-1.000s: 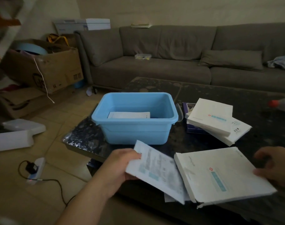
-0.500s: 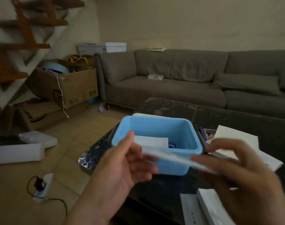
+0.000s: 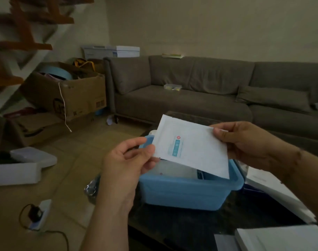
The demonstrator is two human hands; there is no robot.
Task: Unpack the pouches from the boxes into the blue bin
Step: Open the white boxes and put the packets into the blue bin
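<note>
Pouch held flat over the bin, pinched at both ends

Pouch (image 3: pixel 190 149), white and flat with a small red mark and a blue label on its face, hangs in the air tilted above the blue bin (image 3: pixel 187 194), its lower right corner dipping just past the bin's near rim. The left hand (image 3: pixel 129 160) pinches the left edge between thumb and curled fingers; the right hand (image 3: pixel 245 142) pinches the upper right corner, thumb on the front face. Both hands are closed on it and carry nothing else.

By its look the pouch is thin, light and only mildly stiff: it keeps its plane between two edge grips without sagging, so it probably bends rather than breaks. The surface seems like smooth paper or film, which may slip from a loose pinch, so the margins well clear of the printed label look like the best places to hold. Being so light, it would likely flutter if dropped from height; lowering it flat and near the contents seems safer.

Inside the bin another white pouch (image 3: pixel 174 171) already lies flat. The bin stands on the dark counter (image 3: pixel 181 227), with white boxes (image 3: pixel 281 238) beside it at the right and in the near corner. How many pouches they hold cannot be told.
</note>
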